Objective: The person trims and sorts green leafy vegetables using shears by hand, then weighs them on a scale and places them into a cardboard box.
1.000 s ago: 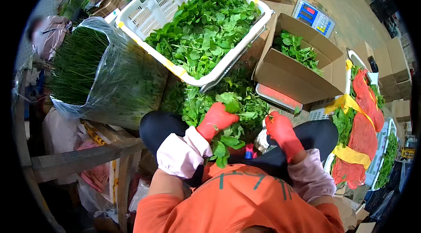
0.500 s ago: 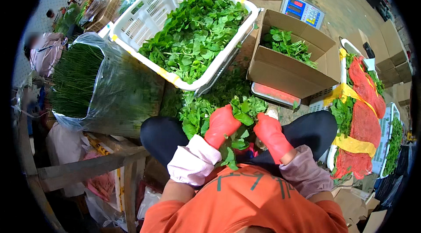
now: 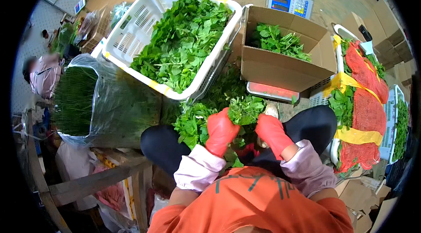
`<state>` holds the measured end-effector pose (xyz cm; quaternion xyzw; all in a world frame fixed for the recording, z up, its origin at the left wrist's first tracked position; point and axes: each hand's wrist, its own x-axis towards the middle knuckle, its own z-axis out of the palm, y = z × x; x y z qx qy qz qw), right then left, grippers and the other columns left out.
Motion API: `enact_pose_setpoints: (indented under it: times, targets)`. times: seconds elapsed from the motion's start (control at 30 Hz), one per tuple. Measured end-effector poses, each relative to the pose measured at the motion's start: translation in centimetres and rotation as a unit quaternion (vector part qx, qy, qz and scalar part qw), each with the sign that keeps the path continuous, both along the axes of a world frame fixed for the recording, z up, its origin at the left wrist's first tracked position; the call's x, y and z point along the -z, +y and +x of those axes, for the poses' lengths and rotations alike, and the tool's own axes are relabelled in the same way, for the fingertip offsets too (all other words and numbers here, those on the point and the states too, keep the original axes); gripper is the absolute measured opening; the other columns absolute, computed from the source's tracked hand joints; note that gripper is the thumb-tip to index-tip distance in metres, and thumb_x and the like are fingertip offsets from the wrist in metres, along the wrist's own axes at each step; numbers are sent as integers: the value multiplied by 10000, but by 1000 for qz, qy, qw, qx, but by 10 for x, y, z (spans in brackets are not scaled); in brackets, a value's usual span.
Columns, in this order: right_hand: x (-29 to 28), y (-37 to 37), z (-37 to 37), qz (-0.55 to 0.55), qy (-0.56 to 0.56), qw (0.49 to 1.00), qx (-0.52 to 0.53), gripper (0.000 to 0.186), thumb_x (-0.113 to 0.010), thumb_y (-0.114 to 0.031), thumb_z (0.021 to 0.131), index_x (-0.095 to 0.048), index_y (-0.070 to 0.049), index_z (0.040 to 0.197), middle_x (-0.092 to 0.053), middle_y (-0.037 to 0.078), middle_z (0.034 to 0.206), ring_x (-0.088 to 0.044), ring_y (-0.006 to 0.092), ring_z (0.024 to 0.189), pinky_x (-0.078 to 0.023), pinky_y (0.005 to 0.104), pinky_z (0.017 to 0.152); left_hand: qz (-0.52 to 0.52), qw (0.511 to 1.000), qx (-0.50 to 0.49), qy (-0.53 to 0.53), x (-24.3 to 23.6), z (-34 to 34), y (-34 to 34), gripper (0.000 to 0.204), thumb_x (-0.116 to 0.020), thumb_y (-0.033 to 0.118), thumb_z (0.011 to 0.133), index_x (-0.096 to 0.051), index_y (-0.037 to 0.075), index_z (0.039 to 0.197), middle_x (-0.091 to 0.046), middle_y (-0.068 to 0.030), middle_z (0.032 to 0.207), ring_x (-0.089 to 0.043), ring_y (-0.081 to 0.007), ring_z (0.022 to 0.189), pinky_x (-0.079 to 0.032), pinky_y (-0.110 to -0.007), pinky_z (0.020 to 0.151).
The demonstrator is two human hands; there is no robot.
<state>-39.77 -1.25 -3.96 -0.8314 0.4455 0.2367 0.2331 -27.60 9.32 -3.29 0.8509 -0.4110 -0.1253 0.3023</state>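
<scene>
While both red-gloved hands (image 3: 222, 132) face each other, leafy greens (image 3: 245, 109) between them

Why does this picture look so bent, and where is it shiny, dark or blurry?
In the head view, the wide fisheye lens curves straight edges and leaves a black border; in that same view, the clear plastic bag catches pale glare, leaves beneath the white basket sit in shadow, and both gloved hands, left hand and right hand, look fairly sharp.
</scene>
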Motion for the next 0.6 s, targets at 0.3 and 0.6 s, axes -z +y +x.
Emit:
enact_pose_setpoints:
  times: [0.3, 0.6]
  targets:
    - [-38, -48, -7, 99, 112, 958, -245, 173, -582, -169, 753, -678, -56, 842, -655, 175, 917, -640, 345, 856, -510, 431, 722, -354, 891, 208, -193, -150, 60, -123, 379, -721, 136, 590, -602, 18, 930, -615, -92, 714, -602, -304, 676, -466, -383, 688]
    - [-32, -23, -31, 82, -388, 913, -98, 130, -505, -130, 797, -502, -27, 717, -537, 167, 662, -550, 315, 579, -401, 459, 520, -89, 880, 354, -305, -74, 5, -331, 775, -757, 195, 547, -444, -26, 1221, -607, -175, 927, -581, -329, 925, -423, -469, 890]
